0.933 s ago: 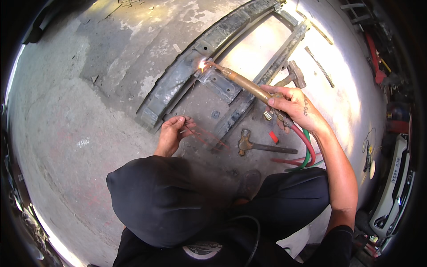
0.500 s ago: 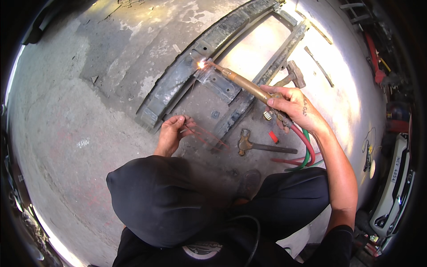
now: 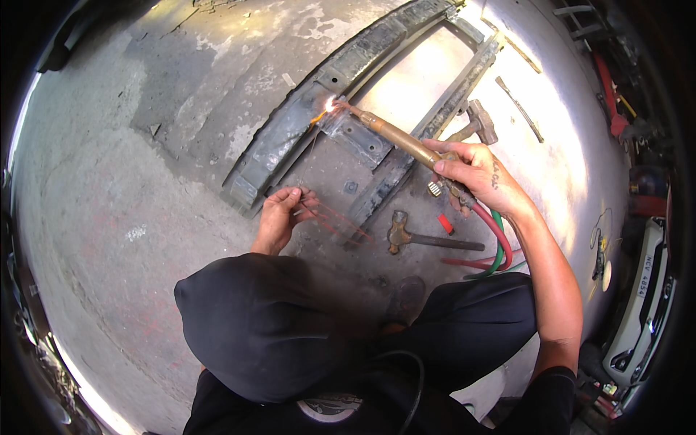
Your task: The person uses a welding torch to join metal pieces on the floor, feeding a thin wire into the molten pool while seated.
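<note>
My right hand (image 3: 471, 174) is closed round the brass handle of a gas torch (image 3: 395, 135). Its tip points left at a curved grey metal beam (image 3: 290, 127), where a bright flame burns against the joint with a small bracket plate (image 3: 357, 142). Orange flame licks out to the left of the bright spot. My left hand (image 3: 283, 214) is near the beam's lower end, thumb and fingers pinched on thin copper-coloured welding wire (image 3: 330, 217). The wire's far end is hard to make out.
A ball-peen hammer (image 3: 435, 239) and a red piece (image 3: 446, 223) lie on the concrete before my knees. Beyond the second rail (image 3: 464, 83) are a sledgehammer (image 3: 480, 123) and a metal bar (image 3: 520, 109). Red and green hoses (image 3: 500, 243) trail from the torch. A white car bumper (image 3: 638, 304) stands far right.
An orange flame now shows on the beam left of the torch tip, where half a second ago there was only a bright glow. Both hands stay nearly still.
</note>
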Tool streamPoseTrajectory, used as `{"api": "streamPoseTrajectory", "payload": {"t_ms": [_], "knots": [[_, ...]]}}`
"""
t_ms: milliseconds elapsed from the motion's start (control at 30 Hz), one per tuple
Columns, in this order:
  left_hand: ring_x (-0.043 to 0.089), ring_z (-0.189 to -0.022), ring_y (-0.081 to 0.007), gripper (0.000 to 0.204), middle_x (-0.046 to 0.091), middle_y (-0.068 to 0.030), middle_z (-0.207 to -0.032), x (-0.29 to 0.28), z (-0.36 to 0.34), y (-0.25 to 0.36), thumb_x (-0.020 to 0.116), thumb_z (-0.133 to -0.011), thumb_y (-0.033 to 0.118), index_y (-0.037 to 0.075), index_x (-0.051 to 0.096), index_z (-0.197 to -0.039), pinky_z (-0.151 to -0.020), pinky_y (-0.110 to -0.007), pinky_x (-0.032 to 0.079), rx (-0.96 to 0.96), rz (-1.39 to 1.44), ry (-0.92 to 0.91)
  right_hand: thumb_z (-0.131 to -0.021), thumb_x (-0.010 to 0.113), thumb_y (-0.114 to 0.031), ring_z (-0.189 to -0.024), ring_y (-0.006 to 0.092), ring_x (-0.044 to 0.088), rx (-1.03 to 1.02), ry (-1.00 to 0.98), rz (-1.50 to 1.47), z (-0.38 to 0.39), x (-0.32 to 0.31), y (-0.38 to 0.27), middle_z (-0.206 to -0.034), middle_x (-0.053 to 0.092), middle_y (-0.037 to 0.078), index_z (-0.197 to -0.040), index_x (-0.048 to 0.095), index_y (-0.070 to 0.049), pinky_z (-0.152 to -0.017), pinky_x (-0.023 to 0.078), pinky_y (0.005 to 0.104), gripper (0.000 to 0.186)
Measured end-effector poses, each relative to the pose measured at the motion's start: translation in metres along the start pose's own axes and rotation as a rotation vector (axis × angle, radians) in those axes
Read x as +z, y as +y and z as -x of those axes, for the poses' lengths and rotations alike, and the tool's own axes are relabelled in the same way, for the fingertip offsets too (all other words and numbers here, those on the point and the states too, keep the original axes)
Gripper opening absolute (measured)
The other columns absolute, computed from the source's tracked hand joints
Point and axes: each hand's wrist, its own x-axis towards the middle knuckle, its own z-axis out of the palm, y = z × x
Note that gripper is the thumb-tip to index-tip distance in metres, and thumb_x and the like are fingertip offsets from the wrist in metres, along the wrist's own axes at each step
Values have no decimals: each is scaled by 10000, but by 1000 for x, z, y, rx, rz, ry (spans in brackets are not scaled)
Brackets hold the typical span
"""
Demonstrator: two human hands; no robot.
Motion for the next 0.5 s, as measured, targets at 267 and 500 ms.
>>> {"api": "streamPoseTrajectory", "payload": {"t_ms": [267, 500], "knots": [[746, -910, -260, 259, 752, -174, -1089, -2, 1, 0, 571, -1077, 215, -15, 676, -1132, -851, -403, 621, -12, -6, -16, -973, 644, -248, -631, 127, 664, -14, 3, 7, -1, 0, 1, -889, 686, 82, -1481, 545, 20, -678, 527, 288, 583], [746, -903, -256, 265, 753, -171, -1084, 0, 1, -1, 568, -1078, 222, -13, 678, -1133, -846, -396, 619, -4, -3, -14, -973, 647, -251, -640, 123, 660, -18, 4, 31, -2, -1, 3, -893, 691, 82, -1483, 547, 14, -693, 523, 285, 583]]}}
